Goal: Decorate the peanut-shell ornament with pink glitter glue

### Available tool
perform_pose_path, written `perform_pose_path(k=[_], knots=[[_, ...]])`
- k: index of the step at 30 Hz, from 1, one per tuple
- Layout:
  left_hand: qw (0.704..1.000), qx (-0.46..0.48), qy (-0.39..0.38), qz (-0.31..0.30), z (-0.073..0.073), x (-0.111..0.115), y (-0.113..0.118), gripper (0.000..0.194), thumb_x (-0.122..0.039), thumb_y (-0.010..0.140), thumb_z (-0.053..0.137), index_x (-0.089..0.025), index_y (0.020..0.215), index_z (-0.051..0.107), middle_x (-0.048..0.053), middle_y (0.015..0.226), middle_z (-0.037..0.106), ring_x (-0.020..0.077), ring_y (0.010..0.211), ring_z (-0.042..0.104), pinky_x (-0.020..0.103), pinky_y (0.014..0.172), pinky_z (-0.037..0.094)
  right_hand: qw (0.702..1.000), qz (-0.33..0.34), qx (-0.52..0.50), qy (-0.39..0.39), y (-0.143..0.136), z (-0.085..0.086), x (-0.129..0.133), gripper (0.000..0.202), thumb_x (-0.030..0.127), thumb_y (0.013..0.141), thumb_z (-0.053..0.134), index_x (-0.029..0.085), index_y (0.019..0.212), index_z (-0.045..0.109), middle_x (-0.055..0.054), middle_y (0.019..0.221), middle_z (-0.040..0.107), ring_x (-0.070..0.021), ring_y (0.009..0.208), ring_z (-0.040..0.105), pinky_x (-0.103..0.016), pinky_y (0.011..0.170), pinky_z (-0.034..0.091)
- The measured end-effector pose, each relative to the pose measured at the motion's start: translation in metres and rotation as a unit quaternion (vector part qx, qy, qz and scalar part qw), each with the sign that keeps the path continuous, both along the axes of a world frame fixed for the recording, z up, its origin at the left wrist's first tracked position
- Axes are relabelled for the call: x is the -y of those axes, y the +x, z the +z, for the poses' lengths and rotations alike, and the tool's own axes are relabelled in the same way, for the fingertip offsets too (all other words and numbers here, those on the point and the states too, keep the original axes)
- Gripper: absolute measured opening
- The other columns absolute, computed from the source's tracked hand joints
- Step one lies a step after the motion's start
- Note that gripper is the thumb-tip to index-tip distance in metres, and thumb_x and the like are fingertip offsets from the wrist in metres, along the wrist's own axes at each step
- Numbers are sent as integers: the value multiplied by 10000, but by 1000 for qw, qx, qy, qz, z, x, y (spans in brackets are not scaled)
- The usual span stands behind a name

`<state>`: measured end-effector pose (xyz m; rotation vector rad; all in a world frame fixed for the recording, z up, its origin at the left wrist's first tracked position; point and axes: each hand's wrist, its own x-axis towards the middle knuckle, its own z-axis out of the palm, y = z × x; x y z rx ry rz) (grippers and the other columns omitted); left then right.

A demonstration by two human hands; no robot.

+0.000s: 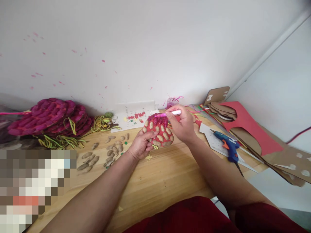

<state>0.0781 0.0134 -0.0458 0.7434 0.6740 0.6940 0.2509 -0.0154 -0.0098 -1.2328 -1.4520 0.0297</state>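
Observation:
My left hand [141, 144] grips the lower left edge of a red card piece [164, 135] covered with peanuts, its thumb lying over the front. Peanuts along the top of the card are coated in wet magenta paint, while the lower ones are bare tan. In my right hand [182, 124] is a paintbrush [173, 113] with a white handle, closed between thumb and fingers. Its pink tip touches the painted peanuts at the upper edge. Behind my right hand stands a paint-smeared cup [172, 102], partly hidden.
Loose peanuts [114, 150] lie left on the wooden table [155, 187]. Stacked magenta peanut pieces [51, 116] with yarn sit far left. White paper [121, 118] holds small stars. A blue glue gun [227, 145], red card [252, 126] and cardboard [218, 94] are right. A wall stands behind.

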Motion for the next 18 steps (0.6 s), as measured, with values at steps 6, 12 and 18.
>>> perform_pose_path(k=[6, 12, 18], knots=[[1000, 9, -14, -10, 1, -1, -1, 512, -277, 562, 896, -217, 741, 420, -128, 468, 397, 2, 340, 218, 112, 321, 140, 1000, 16, 25, 0, -2, 1, 1, 85, 315, 948, 643, 236, 918, 636, -27, 891, 695, -192, 855, 649, -370, 826, 520], [1000, 9, -12, -15, 3, -1, -1, 483, -266, 561, 889, -211, 748, 447, -123, 474, 410, -1, 344, 220, 108, 316, 142, 1000, -4, 21, 9, -2, 1, 1, 83, 322, 953, 640, 245, 924, 634, -27, 904, 703, -198, 870, 651, -382, 838, 522], [1000, 10, -10, -19, 1, -1, -1, 465, -271, 569, 888, -207, 729, 456, -118, 467, 406, 3, 346, 223, 108, 309, 150, 998, -14, 50, 23, -5, 2, 2, 64, 289, 946, 641, 245, 900, 636, -24, 878, 701, -200, 857, 643, -380, 829, 513]])
